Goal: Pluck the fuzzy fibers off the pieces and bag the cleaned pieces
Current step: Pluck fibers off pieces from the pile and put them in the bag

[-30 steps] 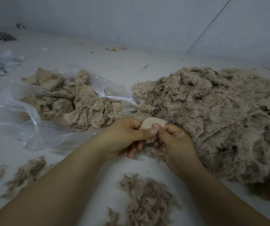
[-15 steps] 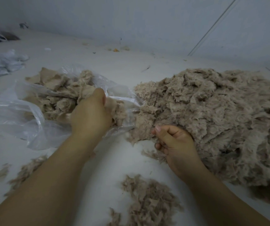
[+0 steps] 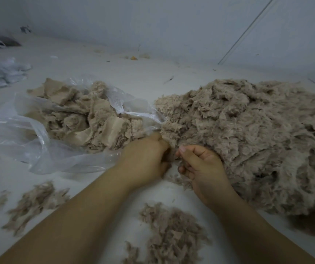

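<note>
Both hands meet at the near left edge of the big heap of fuzzy pieces [image 3: 248, 134], which covers the right half of the white work surface [image 3: 99, 73]. The left hand [image 3: 145, 159] is curled with its knuckles up and its fingers tucked under toward the heap's edge; it is blurred, and whether those fingers grip anything cannot be told. The right hand [image 3: 202, 164] sits just beside it, almost touching, fingers bent in and thumb laid along the forefinger, pinching a small tuft of brownish fuzz at the heap's fringe (the tuft shows only as wisps between thumb and fingers).

To the left of the hands lies a clear plastic bag [image 3: 38, 141], its mouth open toward the heap and its film crumpled flat on the surface. Inside it rests a mound of cleaned pieces [image 3: 88, 119], smoother and paler than the heap, with flat tan faces showing among them. The bag's right rim touches the heap's left edge just above the left hand.

Nearer the camera, plucked fibers lie in loose scatters: one pile of fluff [image 3: 172, 231] between the two forearms, and another fluff scatter [image 3: 33, 202] to the left of the left forearm. At the far left edge sits a bundle of pale blue-white plastic [image 3: 2, 73], well apart from the work.
</note>
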`<move>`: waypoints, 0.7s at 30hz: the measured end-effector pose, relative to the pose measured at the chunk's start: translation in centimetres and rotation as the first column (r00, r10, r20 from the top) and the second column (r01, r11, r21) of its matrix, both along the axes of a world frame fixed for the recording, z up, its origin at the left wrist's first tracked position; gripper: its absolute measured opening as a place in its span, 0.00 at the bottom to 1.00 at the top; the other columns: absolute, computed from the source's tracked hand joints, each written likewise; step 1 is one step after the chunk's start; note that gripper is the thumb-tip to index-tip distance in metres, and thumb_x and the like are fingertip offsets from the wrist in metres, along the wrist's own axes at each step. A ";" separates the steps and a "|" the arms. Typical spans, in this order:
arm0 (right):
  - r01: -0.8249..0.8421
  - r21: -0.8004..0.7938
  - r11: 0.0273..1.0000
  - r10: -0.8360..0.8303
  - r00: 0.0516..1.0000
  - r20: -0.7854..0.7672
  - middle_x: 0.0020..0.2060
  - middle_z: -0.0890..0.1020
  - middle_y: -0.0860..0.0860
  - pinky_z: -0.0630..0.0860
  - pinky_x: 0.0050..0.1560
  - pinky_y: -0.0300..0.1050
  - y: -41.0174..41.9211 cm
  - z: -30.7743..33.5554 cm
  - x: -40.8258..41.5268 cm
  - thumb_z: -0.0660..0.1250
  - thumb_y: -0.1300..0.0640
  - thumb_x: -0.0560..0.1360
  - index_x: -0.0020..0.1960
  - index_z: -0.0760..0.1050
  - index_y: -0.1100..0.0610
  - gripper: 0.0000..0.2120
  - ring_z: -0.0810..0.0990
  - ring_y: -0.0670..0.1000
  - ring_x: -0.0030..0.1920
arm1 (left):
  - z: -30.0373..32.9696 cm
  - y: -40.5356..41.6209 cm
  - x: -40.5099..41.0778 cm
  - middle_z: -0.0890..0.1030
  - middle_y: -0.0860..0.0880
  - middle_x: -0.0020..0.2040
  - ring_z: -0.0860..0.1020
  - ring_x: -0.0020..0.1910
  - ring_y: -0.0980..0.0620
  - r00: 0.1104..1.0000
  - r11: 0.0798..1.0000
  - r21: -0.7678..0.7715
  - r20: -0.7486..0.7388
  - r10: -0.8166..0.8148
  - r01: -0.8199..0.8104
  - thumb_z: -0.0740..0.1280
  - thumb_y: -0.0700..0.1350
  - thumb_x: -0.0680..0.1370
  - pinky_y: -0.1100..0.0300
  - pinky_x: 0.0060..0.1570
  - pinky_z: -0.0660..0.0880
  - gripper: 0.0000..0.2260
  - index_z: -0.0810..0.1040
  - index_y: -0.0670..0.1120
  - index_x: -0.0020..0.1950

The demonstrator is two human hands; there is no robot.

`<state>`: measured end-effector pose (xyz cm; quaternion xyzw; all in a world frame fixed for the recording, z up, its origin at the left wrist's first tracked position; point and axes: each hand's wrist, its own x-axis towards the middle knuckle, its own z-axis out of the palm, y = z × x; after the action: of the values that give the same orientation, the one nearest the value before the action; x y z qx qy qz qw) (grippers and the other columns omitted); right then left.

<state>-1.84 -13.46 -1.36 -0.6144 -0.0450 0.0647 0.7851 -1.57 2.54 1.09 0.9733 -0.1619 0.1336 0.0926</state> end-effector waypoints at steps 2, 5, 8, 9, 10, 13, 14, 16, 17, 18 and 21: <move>-0.005 -0.011 1.000 0.006 1.000 0.009 0.25 0.77 0.42 0.76 0.33 0.36 0.0 -0.1 0.0 0.67 0.58 0.79 0.35 0.84 0.51 0.16 0.73 0.40 0.27 | -0.8 -0.5 0.3 0.74 0.50 0.50 0.77 0.44 0.46 0.999 0.996 0.092 0.032 0.011 -0.014 0.64 0.51 0.76 0.56 0.33 0.69 0.08 0.77 0.49 0.51; 0.007 0.003 1.000 -0.007 1.000 0.005 0.26 0.77 0.43 0.76 0.33 0.36 0.0 -0.2 0.0 0.67 0.58 0.79 0.35 0.84 0.51 0.15 0.73 0.40 0.27 | -1.0 -0.4 0.6 0.76 0.49 0.46 0.78 0.42 0.44 0.995 1.000 -0.003 0.100 0.019 -0.019 0.64 0.44 0.76 0.54 0.33 0.69 0.03 0.77 0.47 0.46; -0.004 0.015 1.000 0.004 1.000 0.013 0.31 0.81 0.47 0.76 0.34 0.37 -0.1 -0.2 0.2 0.67 0.62 0.78 0.43 0.85 0.50 0.11 0.77 0.43 0.31 | -0.8 0.0 0.4 0.77 0.52 0.39 0.76 0.38 0.49 0.990 0.947 -0.291 0.079 -0.119 0.137 0.63 0.45 0.78 0.53 0.36 0.72 0.06 0.78 0.47 0.43; -0.010 0.020 1.000 0.010 1.000 0.020 0.32 0.80 0.49 0.76 0.34 0.38 -0.2 -0.3 0.3 0.67 0.65 0.78 0.48 0.85 0.50 0.12 0.76 0.44 0.32 | -0.7 0.1 0.2 0.76 0.54 0.36 0.74 0.35 0.51 0.986 0.926 -0.340 0.091 -0.138 0.161 0.62 0.46 0.79 0.55 0.35 0.71 0.08 0.77 0.47 0.42; -0.017 0.027 0.999 0.017 1.000 0.024 0.32 0.77 0.51 0.76 0.34 0.39 -0.2 -0.4 0.3 0.67 0.67 0.78 0.52 0.84 0.50 0.15 0.75 0.46 0.32 | -0.6 0.1 0.0 0.73 0.56 0.33 0.72 0.33 0.54 0.985 0.910 -0.378 0.095 -0.146 0.172 0.61 0.48 0.80 0.56 0.33 0.69 0.09 0.75 0.48 0.41; -0.030 0.041 0.999 0.029 0.999 0.025 0.34 0.76 0.54 0.75 0.34 0.39 -0.3 -0.4 0.4 0.65 0.68 0.78 0.57 0.83 0.48 0.18 0.74 0.48 0.33 | -0.3 -0.1 -0.3 0.71 0.56 0.31 0.71 0.31 0.56 0.984 0.874 -0.457 0.030 -0.173 0.168 0.59 0.49 0.81 0.57 0.32 0.69 0.10 0.70 0.51 0.40; -0.025 0.038 0.999 0.024 1.000 0.018 0.36 0.78 0.56 0.75 0.34 0.40 -0.3 -0.4 0.4 0.66 0.67 0.78 0.56 0.83 0.48 0.16 0.75 0.49 0.35 | -0.2 -0.2 -0.3 0.72 0.55 0.32 0.71 0.31 0.58 0.981 0.852 -0.495 0.005 -0.194 0.171 0.60 0.47 0.82 0.58 0.33 0.70 0.10 0.72 0.49 0.41; -0.005 0.021 1.000 0.005 1.000 -0.003 0.39 0.81 0.57 0.75 0.33 0.40 -0.1 -0.2 0.4 0.68 0.63 0.78 0.56 0.83 0.51 0.11 0.77 0.51 0.37 | 0.1 -0.7 -0.4 0.75 0.56 0.33 0.73 0.32 0.61 0.976 0.764 -0.626 -0.024 -0.216 0.153 0.62 0.40 0.82 0.62 0.34 0.70 0.09 0.76 0.45 0.42; 0.004 0.006 1.000 -0.004 1.000 -0.008 0.41 0.83 0.56 0.75 0.33 0.40 -0.1 -0.3 0.4 0.68 0.62 0.78 0.57 0.81 0.54 0.09 0.77 0.51 0.37 | 0.3 -0.9 -0.5 0.75 0.57 0.31 0.73 0.30 0.61 0.974 0.691 -0.713 -0.052 -0.223 0.120 0.62 0.38 0.81 0.65 0.33 0.70 0.09 0.77 0.44 0.43; 0.008 -0.007 1.000 -0.008 1.000 -0.011 0.41 0.84 0.56 0.75 0.33 0.40 -0.1 -0.3 0.4 0.68 0.62 0.78 0.57 0.80 0.55 0.09 0.78 0.50 0.37 | 0.4 -1.1 -0.6 0.75 0.57 0.28 0.72 0.26 0.61 0.967 0.602 -0.795 -0.091 -0.236 0.072 0.62 0.37 0.82 0.66 0.29 0.69 0.09 0.78 0.43 0.43; -0.005 -0.015 1.000 0.005 1.000 -0.005 0.39 0.84 0.55 0.76 0.33 0.40 -0.1 -0.1 0.3 0.67 0.63 0.78 0.49 0.81 0.56 0.05 0.77 0.50 0.36 | 0.6 -1.3 -0.7 0.72 0.55 0.22 0.66 0.19 0.60 0.936 0.413 -0.907 -0.215 -0.278 -0.086 0.63 0.39 0.82 0.66 0.22 0.64 0.09 0.79 0.37 0.45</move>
<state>-1.58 -13.55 -1.42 -0.6202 -0.0443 0.0684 0.7802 -2.27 1.25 1.66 0.7647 -0.1025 0.0277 0.6356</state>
